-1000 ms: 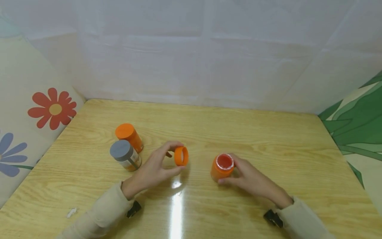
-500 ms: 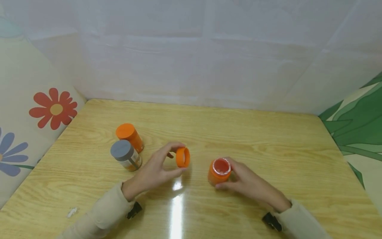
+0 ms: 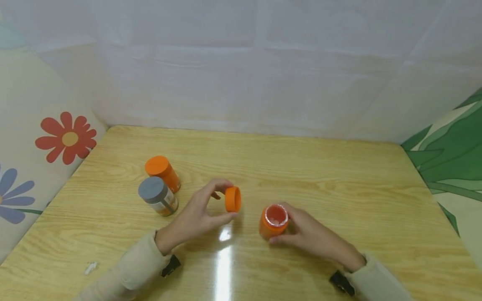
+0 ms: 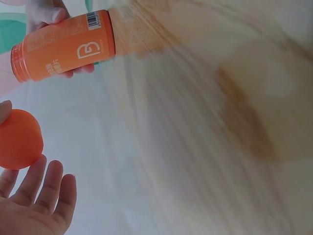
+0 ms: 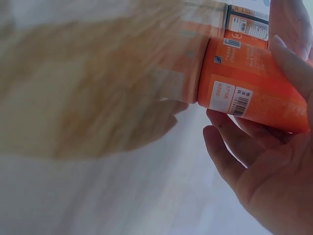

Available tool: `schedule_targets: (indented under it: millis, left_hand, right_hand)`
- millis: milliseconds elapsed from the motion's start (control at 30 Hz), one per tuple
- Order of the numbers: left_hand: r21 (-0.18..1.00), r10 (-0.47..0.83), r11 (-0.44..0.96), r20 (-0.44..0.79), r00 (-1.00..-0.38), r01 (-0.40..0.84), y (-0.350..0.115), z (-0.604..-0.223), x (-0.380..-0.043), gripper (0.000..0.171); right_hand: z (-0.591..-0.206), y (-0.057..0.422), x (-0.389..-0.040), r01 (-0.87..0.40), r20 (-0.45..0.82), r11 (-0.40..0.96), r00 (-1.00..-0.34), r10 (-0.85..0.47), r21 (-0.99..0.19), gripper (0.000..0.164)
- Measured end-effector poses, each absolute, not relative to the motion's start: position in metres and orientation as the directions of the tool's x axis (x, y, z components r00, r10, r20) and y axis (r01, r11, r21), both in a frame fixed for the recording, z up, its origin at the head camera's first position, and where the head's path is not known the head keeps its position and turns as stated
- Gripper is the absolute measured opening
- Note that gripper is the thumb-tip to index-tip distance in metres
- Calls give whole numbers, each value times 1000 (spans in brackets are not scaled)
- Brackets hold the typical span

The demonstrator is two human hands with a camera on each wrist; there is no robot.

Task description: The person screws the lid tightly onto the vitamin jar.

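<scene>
My left hand (image 3: 196,215) pinches an orange screw lid (image 3: 232,199) between thumb and fingers. The lid is held on edge above the table, its open side turned right. My right hand (image 3: 310,230) grips an uncapped orange plastic jar (image 3: 272,230), thumb on the near side and fingers around the far side. The jar is upright, with its base at the tabletop; a ragged silvery ring lines its red mouth. A gap separates lid and jar. In the left wrist view the jar (image 4: 68,46) shows white print, and in the right wrist view its barcode label (image 5: 234,98) is visible.
A grey-lidded jar (image 3: 158,194) and a capped orange jar (image 3: 163,172) stand close together left of my left hand. A small white scrap (image 3: 91,268) lies at the front left of the glossy wooden table (image 3: 301,167). White sheeting (image 3: 256,83) rises behind.
My right hand has brought the open jar a little left and nearer to me. The left hand and its lid have shifted slightly right. The two standing jars stay put.
</scene>
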State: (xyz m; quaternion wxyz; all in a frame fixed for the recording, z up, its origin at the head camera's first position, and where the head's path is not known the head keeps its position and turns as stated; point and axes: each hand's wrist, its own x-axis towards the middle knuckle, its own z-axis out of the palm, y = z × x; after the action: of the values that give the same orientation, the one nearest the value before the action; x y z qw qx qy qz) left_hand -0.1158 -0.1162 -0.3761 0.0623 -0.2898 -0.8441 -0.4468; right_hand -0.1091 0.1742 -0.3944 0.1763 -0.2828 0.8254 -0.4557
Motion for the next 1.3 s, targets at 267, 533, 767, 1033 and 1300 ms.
schedule_targets:
  millis: [267, 533, 767, 1033, 1300]
  left_hand:
    - [685, 455, 409, 420, -786, 603, -113, -377, -115, 60]
    - [642, 476, 398, 466, -746, 655, -108, -375, -113, 65]
    - [636, 484, 399, 466, -741, 660, -104, -372, -112, 68]
    - [621, 507, 375, 485, -713, 689, -98, -368, -110, 68]
    - [623, 522, 387, 459, -719, 679, -92, -366, -108, 68]
  right_hand:
    - [-394, 172, -106, -331, -19, 421, -767, -642, -844, 55]
    - [-394, 169, -104, -309, -42, 422, -765, -643, -852, 54]
    - [-394, 169, -103, -321, -27, 415, -763, -646, -851, 53]
    - [-395, 170, -102, -318, -28, 410, -760, -650, -855, 52]
    - [-394, 170, -104, -310, -43, 415, -756, -653, -856, 51]
